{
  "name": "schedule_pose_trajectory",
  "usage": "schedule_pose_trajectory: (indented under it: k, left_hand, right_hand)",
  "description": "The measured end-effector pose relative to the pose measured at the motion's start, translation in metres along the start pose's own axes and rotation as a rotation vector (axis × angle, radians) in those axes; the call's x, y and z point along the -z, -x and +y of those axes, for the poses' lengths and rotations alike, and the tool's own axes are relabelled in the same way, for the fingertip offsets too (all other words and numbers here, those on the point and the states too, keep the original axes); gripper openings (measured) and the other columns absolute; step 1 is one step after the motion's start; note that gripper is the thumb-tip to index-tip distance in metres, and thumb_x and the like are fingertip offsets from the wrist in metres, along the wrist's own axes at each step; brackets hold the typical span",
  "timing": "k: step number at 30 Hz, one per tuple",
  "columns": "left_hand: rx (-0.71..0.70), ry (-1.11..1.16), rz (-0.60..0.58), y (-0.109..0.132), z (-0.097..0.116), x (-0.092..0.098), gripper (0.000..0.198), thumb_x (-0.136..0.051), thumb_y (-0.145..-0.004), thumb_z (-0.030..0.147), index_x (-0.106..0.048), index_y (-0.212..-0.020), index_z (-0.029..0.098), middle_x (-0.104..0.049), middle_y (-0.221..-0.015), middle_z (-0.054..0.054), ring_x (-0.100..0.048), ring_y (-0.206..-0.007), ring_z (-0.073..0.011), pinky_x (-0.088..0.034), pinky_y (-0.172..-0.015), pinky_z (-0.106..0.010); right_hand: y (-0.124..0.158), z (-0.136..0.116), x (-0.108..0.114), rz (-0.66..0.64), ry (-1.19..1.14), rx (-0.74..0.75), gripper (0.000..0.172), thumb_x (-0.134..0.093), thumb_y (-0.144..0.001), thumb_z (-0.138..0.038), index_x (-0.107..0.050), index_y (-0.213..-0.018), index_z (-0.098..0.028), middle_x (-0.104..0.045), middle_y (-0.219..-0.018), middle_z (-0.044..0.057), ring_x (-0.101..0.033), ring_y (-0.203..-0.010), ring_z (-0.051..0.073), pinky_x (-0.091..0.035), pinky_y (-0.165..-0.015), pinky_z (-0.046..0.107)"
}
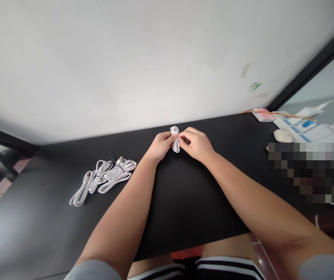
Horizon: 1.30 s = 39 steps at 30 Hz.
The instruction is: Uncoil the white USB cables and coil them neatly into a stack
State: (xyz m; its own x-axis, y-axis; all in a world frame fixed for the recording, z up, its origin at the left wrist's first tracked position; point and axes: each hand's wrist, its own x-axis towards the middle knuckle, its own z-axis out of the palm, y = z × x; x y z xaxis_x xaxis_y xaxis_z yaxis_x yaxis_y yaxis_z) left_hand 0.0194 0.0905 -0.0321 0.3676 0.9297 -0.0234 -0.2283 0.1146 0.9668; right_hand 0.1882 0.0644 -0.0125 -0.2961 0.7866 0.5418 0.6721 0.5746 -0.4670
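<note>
A small coiled white cable point(175, 139) is held upright between both hands near the far edge of the black table point(184, 194). My left hand point(161, 146) pinches its left side with fingers closed. My right hand point(196, 143) grips its right side, fingers curled round the middle of the coil. Both forearms reach forward over the table.
A pile of several bundled white cables point(104, 179) lies on the table to the left. At the right are a pink box point(262, 114), a white mouse-like object point(283, 135), blue-and-white packets point(307, 126) and a blurred patch. A white wall stands behind the table.
</note>
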Motion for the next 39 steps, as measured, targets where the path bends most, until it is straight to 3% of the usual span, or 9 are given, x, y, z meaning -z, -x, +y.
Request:
schedule_pose_trajectory:
  k: [7, 15, 20, 30, 34, 39]
  left_hand:
    - [-0.061, -0.173, 0.027, 0.000, -0.003, 0.003, 0.038, -0.072, -0.083, 0.051, -0.066, -0.077, 0.014, -0.057, -0.068, -0.001, -0.048, -0.059, -0.0101, -0.038, -0.057, -0.025]
    - [-0.073, -0.236, 0.025, -0.001, -0.007, 0.005, 0.037, -0.068, -0.086, 0.051, -0.065, -0.079, 0.015, -0.061, -0.071, -0.002, -0.054, -0.063, -0.0123, -0.043, -0.062, -0.025]
    - [-0.072, -0.207, 0.035, -0.002, -0.008, 0.005, 0.037, -0.068, -0.086, 0.051, -0.064, -0.078, 0.015, -0.060, -0.070, -0.002, -0.054, -0.063, -0.0116, -0.042, -0.061, -0.025]
    - [-0.099, -0.245, 0.042, 0.000, -0.006, 0.004, 0.038, -0.068, -0.085, 0.052, -0.068, -0.082, 0.014, -0.058, -0.070, -0.002, -0.049, -0.061, -0.0112, -0.039, -0.058, -0.025]
    - [-0.113, -0.280, 0.035, 0.001, -0.004, 0.003, 0.037, -0.069, -0.084, 0.052, -0.068, -0.081, 0.015, -0.059, -0.070, -0.002, -0.049, -0.062, -0.0121, -0.038, -0.058, -0.025]
    - [-0.125, -0.289, 0.021, 0.002, -0.002, 0.001, 0.036, -0.069, -0.085, 0.051, -0.067, -0.079, 0.015, -0.062, -0.072, -0.003, -0.052, -0.063, -0.0129, -0.041, -0.061, -0.026]
  right_hand:
    - [0.000, 0.003, -0.003, -0.006, -0.129, -0.085, 0.015, -0.057, -0.090, -0.023, -0.063, -0.077, -0.020, -0.059, -0.078, 0.003, -0.056, -0.066, 0.014, -0.045, -0.065, 0.029]
    - [0.003, 0.016, -0.011, -0.031, -0.388, -0.330, 0.023, -0.060, -0.090, -0.037, -0.068, -0.077, -0.019, -0.065, -0.071, 0.002, -0.054, -0.059, 0.014, -0.044, -0.058, 0.029]
    - [0.003, 0.012, -0.008, 0.050, -0.333, -0.239, 0.017, -0.062, -0.088, -0.030, -0.069, -0.077, -0.019, -0.063, -0.073, 0.002, -0.052, -0.059, 0.012, -0.043, -0.057, 0.028]
    - [0.003, 0.009, -0.005, 0.027, -0.242, -0.139, 0.010, -0.063, -0.087, -0.025, -0.067, -0.079, -0.020, -0.059, -0.075, 0.001, -0.052, -0.058, 0.012, -0.043, -0.058, 0.028]
    - [0.003, 0.010, -0.008, 0.012, -0.287, -0.196, 0.015, -0.061, -0.087, -0.028, -0.064, -0.075, -0.020, -0.060, -0.074, 0.001, -0.052, -0.060, 0.012, -0.044, -0.059, 0.028]
    - [0.001, 0.020, -0.010, -0.131, -0.444, -0.379, 0.024, -0.060, -0.089, -0.039, -0.065, -0.076, -0.019, -0.064, -0.067, 0.001, -0.054, -0.057, 0.013, -0.044, -0.056, 0.028]
